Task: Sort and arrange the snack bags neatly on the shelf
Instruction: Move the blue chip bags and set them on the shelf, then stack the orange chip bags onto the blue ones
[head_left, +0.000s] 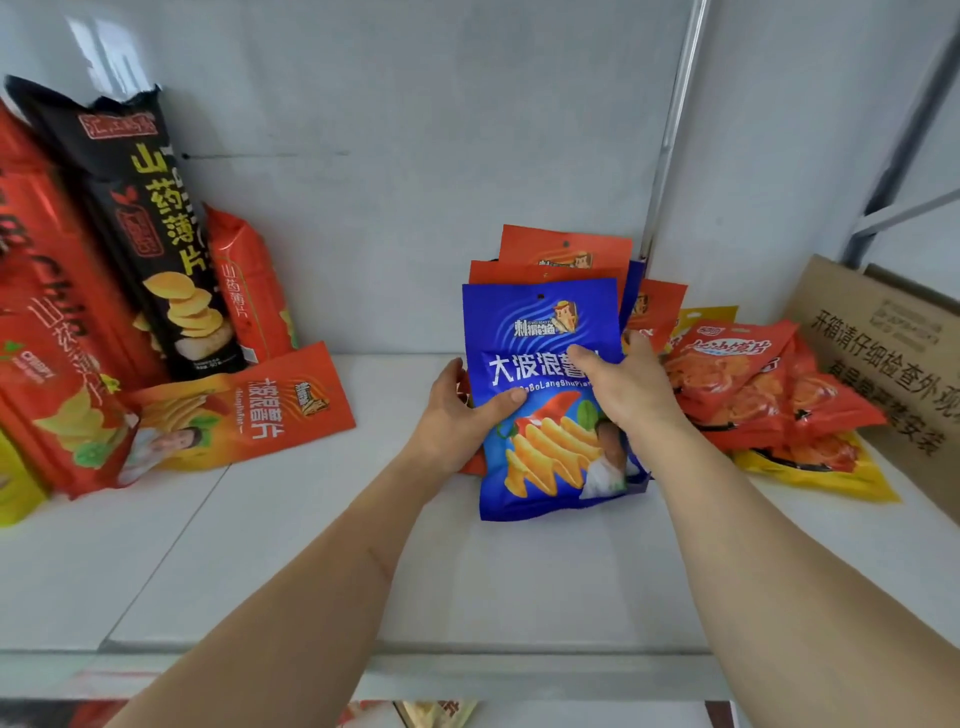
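Both hands (457, 410) (618, 389) gripping blue chip bag (545, 457), white shelf (260, 545), cardboard box (883, 353)

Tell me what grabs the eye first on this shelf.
The blue bag stands upright mid-shelf, gripped on both sides by the left hand and right hand, with orange bags stacked behind it. At far left a tall black bag leans against the back wall, with an orange bag lying flat at its foot. At right, a loose pile of red bags lies beside a cardboard box.
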